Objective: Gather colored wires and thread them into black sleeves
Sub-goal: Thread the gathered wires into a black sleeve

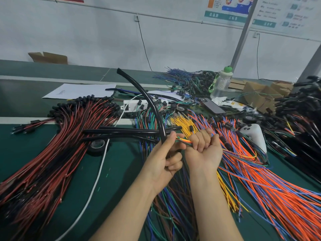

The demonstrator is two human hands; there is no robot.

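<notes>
Currently mid-threading: left hand (163, 160) grips the lower end of the glossy black sleeve (150, 101), which arcs up over the green bench (121, 171); right hand (203, 148) fists a thin bundle of coloured wires (184, 141), tips at the sleeve mouth. Next push probably needs tips kept tight and aligned, since limp smooth-insulated strands may splay or buckle.

Your right hand (203, 150) is covering the colored wires (182, 141) inside its fist, and your left hand (163, 159) is hiding the lower end of the black sleeve (152, 106), perhaps where they are meeting. At lower left the red and black wires (52, 153) are blurring and running off the frame's edge.
</notes>
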